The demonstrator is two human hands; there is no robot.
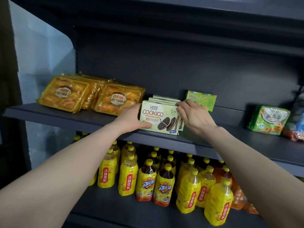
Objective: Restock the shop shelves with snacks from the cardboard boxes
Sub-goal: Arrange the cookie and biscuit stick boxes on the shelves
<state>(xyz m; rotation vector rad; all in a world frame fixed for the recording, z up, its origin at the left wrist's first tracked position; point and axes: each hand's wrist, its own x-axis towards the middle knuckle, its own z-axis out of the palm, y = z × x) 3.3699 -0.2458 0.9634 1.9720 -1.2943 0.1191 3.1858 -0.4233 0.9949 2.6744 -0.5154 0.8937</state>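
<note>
On a dark shop shelf, a person's two bare hands hold a row of pale green cookie boxes. The boxes stand upright, one behind another, near the shelf's front edge at the middle of the view. The left hand grips the front box from its 9 o'clock side, with the thumb laid across the lower left corner of the printed face. Its other fingers are hidden behind the box's side. The right hand meets the row from 3 o'clock, its fingers curled over the top right corners and the palm covering the boxes' right ends. The forearms reach up from 7 and 5 o'clock of the frame.

At 9 to 10 o'clock of the row, cake packs in yellow wrap lie flat in overlapping stacks, the nearest just beside the left hand. At 1 o'clock, a green box stands farther back, partly hidden by the right hand. Well apart at 3 o'clock stands a green bag, with blurred red and blue packets at the frame's edge beyond it.

At 6 o'clock, on the lower shelf, yellow-capped bottles stand in tight rows, some holding dark tea and others a pale drink.
</note>
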